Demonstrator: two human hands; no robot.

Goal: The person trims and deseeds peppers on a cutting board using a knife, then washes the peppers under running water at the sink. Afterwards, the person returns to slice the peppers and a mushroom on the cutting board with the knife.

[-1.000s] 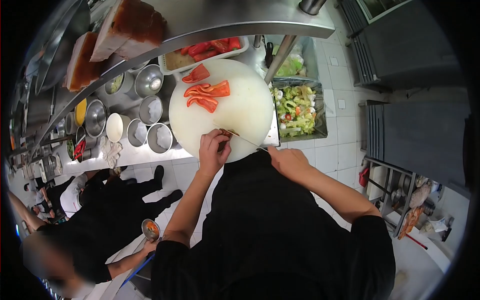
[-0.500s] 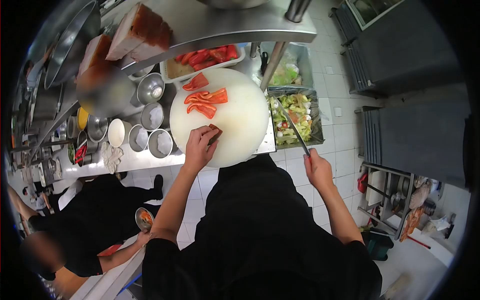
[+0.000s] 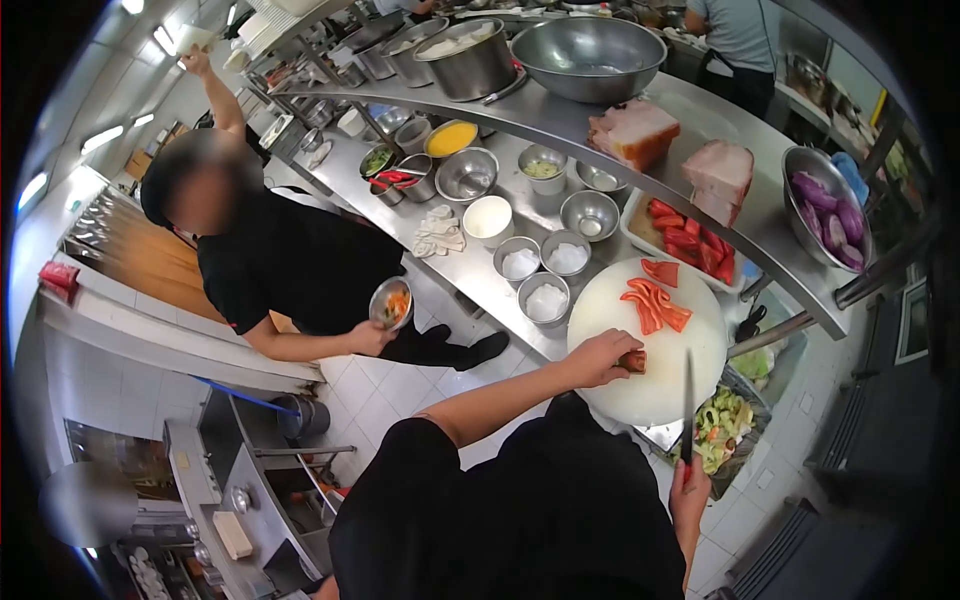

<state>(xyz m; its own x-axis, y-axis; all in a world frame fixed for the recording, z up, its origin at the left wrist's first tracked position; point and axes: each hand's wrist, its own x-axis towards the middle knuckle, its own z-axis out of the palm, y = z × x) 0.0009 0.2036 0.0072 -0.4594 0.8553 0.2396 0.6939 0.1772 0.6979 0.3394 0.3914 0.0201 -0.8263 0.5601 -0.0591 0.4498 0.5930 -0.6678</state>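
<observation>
A round white cutting board (image 3: pixel 665 398) lies at the near edge of the steel counter. My left hand (image 3: pixel 602 358) rests on its left part, fingers closed on a dark red piece of pepper (image 3: pixel 633 361). In my right hand (image 3: pixel 688 495) is a kitchen knife (image 3: pixel 688 405), held by its handle. The blade points away from me, at the right part of the board and apart from the pepper pieces. Cut red pepper strips (image 3: pixel 654 304) lie farther up the board, with a flat pepper piece (image 3: pixel 660 272) behind them.
A white tray (image 3: pixel 640 243) of red peppers stands behind the board, under a steel shelf (image 3: pixel 800 285) bearing meat blocks (image 3: pixel 635 132). Metal bowls (image 3: pixel 590 215) line the counter. A bin of vegetable scraps (image 3: pixel 722 430) sits right. At left, another person holds a bowl (image 3: pixel 391 303), other arm raised.
My view has swung left, bringing the other person fully into sight. The knife has moved from over the scrap bin to the board's right part. My left hand stays on the pepper piece.
</observation>
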